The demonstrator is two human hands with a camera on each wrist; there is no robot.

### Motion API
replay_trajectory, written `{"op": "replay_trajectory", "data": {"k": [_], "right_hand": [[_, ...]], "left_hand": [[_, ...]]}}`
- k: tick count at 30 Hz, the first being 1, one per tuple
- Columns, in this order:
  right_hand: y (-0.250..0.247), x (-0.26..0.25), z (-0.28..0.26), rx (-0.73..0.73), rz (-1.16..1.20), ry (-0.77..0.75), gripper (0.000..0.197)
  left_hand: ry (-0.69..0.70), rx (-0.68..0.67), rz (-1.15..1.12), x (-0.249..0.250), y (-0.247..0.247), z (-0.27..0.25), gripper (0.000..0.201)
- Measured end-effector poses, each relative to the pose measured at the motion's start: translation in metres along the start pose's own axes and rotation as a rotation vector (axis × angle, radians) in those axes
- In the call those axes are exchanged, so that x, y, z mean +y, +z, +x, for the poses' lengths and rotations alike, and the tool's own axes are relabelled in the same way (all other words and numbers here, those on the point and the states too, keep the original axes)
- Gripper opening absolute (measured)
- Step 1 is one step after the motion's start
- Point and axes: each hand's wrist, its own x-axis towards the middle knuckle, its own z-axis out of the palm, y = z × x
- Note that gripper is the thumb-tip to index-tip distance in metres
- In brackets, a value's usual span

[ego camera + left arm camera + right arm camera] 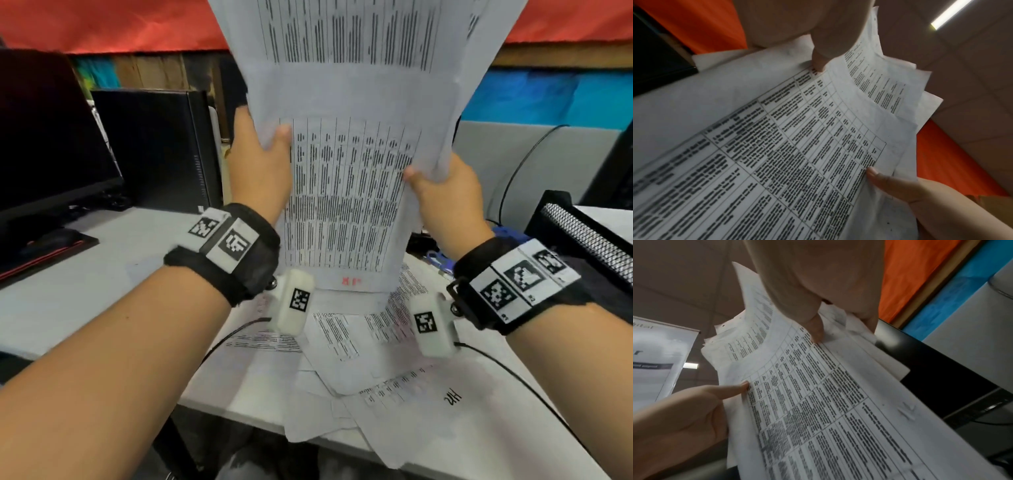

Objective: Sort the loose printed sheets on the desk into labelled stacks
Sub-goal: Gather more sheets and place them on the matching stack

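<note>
I hold a bundle of printed sheets (349, 205) upright above the desk, with tables of text facing me and a red mark near the bottom edge. My left hand (270, 150) grips its left edge, thumb on the front. My right hand (431, 185) grips the right edge the same way. The left wrist view shows the left thumb (821, 53) pressed on the sheets (777, 146). In the right wrist view the right thumb (816, 332) pins several fanned sheets (818, 394). More loose sheets (342, 346) lie in a messy pile below, one with handwritten letters (452, 397).
The white desk (85, 291) carries a dark monitor (44, 137) and a black computer tower (154, 147) at the left, with a red-edged mouse pad (44, 253) in front. A black mesh tray (589, 240) stands at the right. Cables (513, 178) run behind it.
</note>
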Motion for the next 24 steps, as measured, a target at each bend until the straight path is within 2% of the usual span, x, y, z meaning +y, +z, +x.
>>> {"op": "replay_trajectory", "data": {"k": [5,10,12,14,17,20,24], "right_hand": [[0.001,0.026,-0.020,-0.171,-0.058,0.097,0.037],[0.003,0.029,-0.014,-0.205,-0.056,0.142,0.049],[0.005,0.027,-0.009,-0.177,0.003,0.157,0.049],[0.008,0.022,-0.004,-0.127,0.065,0.179,0.039],[0.007,0.017,0.005,-0.003,0.108,0.148,0.021],[0.004,0.009,0.011,0.109,0.169,0.092,0.019],[0.005,-0.007,0.009,0.164,0.149,-0.022,0.010]], "left_hand": [[-0.110,-0.072,0.031,-0.026,-0.002,-0.024,0.041],[-0.185,-0.122,0.056,-0.028,0.002,-0.020,0.035],[-0.182,-0.110,0.057,-0.025,0.004,-0.015,0.033],[-0.186,-0.107,0.054,-0.024,0.004,-0.010,0.033],[-0.165,-0.170,0.055,-0.024,0.003,-0.009,0.037],[-0.138,-0.218,0.058,-0.031,0.002,-0.013,0.035],[-0.049,-0.108,0.028,-0.030,0.005,-0.018,0.024]]}}
